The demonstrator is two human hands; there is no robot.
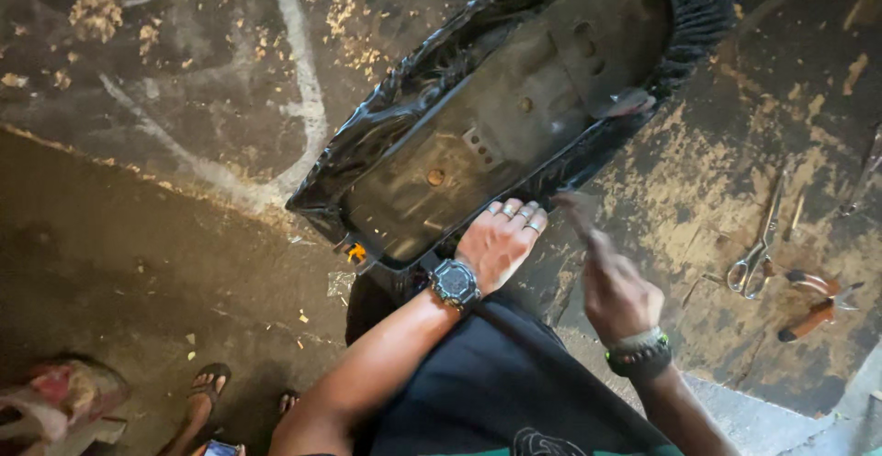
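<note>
Upturned motorcycle seat [496,116] lies diagonally across centre and upper right of frame on a grimy work surface [184,144], black vinyl cover [367,135] folded over its edge. Left hand [501,240], w/ watch and rings, presses flat on the seat's near rim at centre, fingers spread and gripping nothing, likely to pin the cover taut. Right hand [616,291], lower right of centre, is closed round a blurred tool [577,213] aimed at that same edge; tool type can't be told. Scissors [758,254] and orange-handled pliers [818,304] lie at right, within reach. Sandalled feet [207,392] at lower left.
</note>
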